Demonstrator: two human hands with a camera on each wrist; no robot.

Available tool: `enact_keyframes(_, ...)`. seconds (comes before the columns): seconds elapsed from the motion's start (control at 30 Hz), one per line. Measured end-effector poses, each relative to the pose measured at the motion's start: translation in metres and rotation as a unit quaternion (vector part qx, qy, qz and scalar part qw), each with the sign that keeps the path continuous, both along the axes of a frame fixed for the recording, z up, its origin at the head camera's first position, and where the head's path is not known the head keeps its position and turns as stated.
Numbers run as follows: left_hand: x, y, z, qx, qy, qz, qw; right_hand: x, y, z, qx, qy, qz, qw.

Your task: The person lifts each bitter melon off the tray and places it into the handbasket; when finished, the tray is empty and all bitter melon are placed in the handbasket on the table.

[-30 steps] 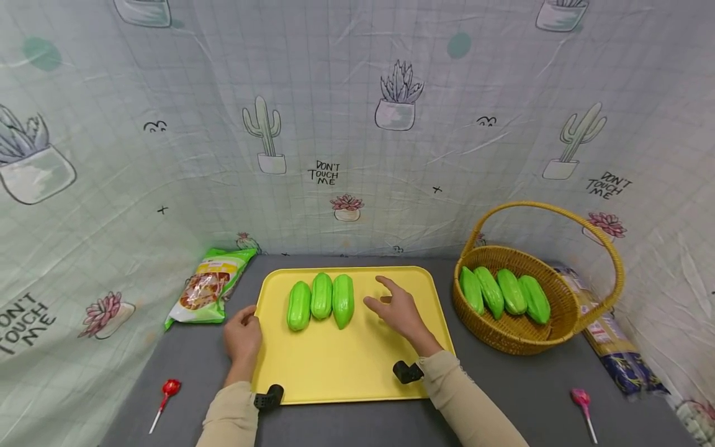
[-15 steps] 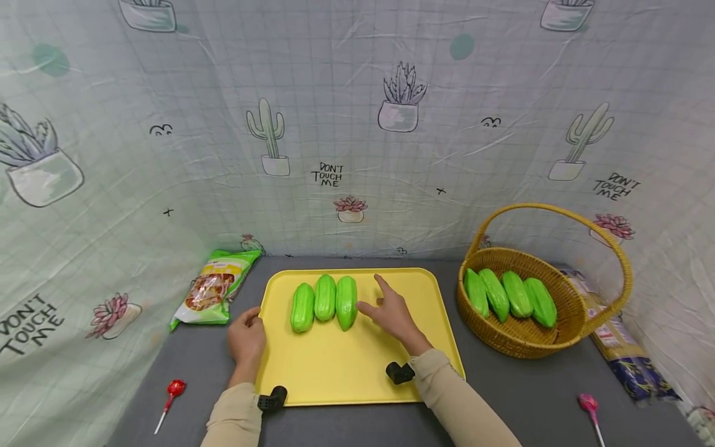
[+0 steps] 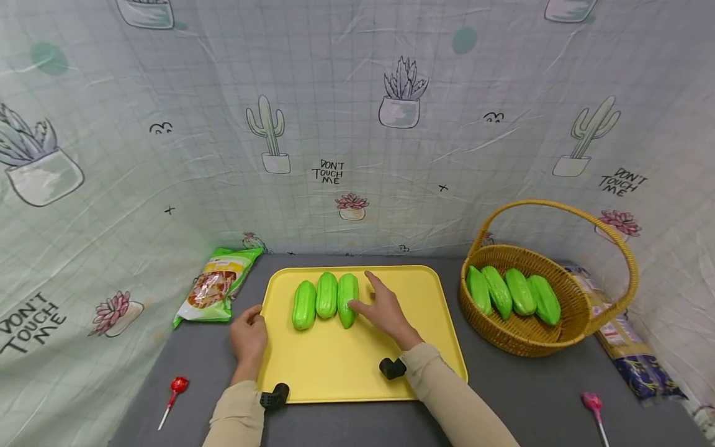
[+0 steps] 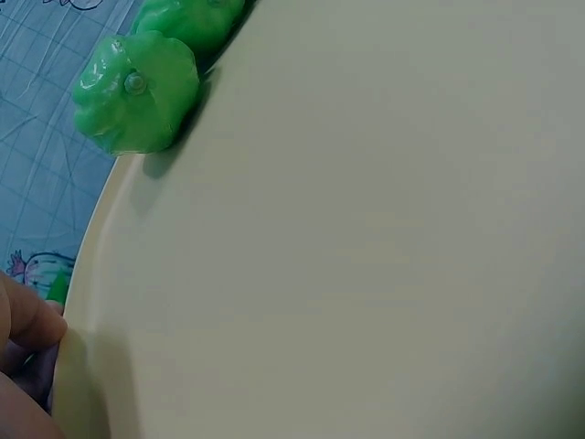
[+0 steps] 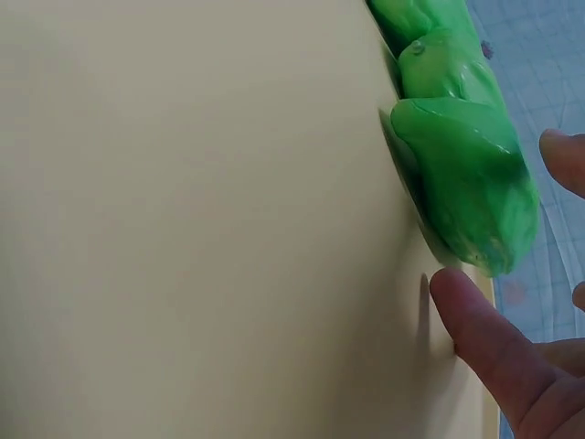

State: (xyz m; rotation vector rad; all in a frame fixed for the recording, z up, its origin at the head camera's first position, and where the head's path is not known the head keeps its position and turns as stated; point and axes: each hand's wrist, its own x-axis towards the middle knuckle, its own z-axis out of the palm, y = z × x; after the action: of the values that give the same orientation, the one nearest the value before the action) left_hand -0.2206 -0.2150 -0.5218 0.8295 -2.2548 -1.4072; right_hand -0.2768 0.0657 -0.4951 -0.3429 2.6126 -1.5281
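Three glossy green ribbed gourd-like vegetables lie side by side on the yellow tray (image 3: 335, 372), toward its back left. My left hand (image 3: 249, 338) holds the tray's left rim with curled fingers; in the left wrist view, a fingertip (image 4: 50, 325) touches that edge. Over the tray, my right hand (image 3: 388, 313) is spread beside the rightmost gourd (image 3: 347, 297), thumb toward it and index finger extended past its far side. In the right wrist view, the thumb (image 5: 489, 334) is close to the end of this gourd; I cannot tell whether they touch.
To the right, a wicker basket (image 3: 503, 340) with a tall handle holds several similar gourds. A long packet (image 3: 628, 360) lies behind it. A green snack bag (image 3: 218, 285) is left of the tray. Lollipops lie front left (image 3: 177, 386) and front right (image 3: 593, 402). A patterned cloth hangs behind.
My right hand has moved left, bringing its thumb up to the rightmost gourd. My left hand stays at the tray's left rim. The whole head view has shifted slightly.
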Motion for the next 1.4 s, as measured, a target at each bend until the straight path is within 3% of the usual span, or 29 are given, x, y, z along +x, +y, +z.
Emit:
enact_keyframes(0.3,-0.001,0.001,0.0,0.0,0.011,0.002,0.9999,-0.006,-0.015,-0.002,0.032,0.022,0.008,0.9992)
enact_keyframes(0.6,0.0,0.002,0.002,-0.006,0.008,-0.002,0.9999,-0.004,-0.021,-0.002,0.049,0.023,0.015,0.9984)
enact_keyframes(0.97,-0.001,0.001,0.001,-0.006,0.005,0.005,1.0,-0.001,-0.026,0.001,0.076,0.026,0.05,0.9956)
enact_keyframes(1.4,0.0,0.002,0.001,-0.009,0.003,0.004,0.9999,-0.002,-0.023,-0.003,0.069,0.032,0.058,0.9954)
